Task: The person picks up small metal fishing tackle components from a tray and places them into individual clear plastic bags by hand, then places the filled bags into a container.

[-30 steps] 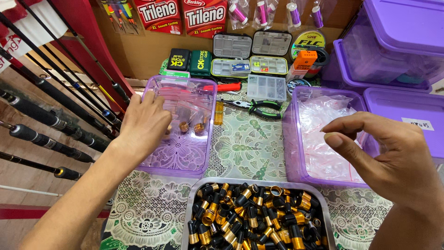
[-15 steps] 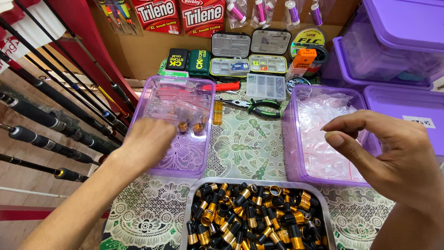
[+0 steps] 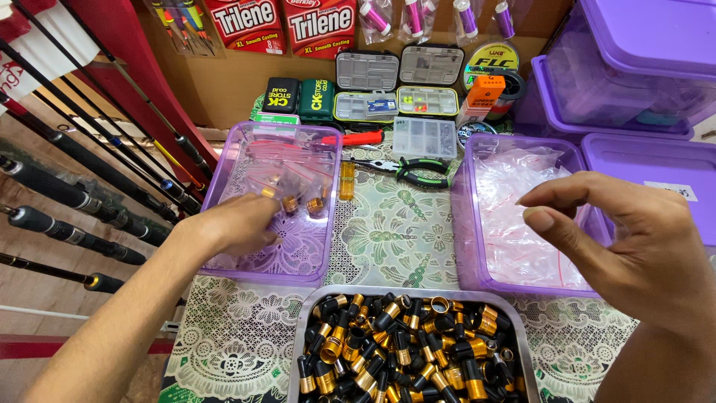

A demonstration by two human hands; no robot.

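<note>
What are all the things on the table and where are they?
Purple tray: one, left, a few small bagged parts inside.
Purple tray: one, right, holds clear bags.
Metal tray: one, near edge, full of black and gold caps.
Pliers: one, green and black, between the purple trays.
Small tackle boxes: several, grey, at the back.
Fishing rods: several, black, far left.
Left hand: in the left tray.
Right hand: raised over the right tray.

Fishing tackle shop, rods (image 3: 74, 198), tackle boxes (image 3: 397, 82)
</note>
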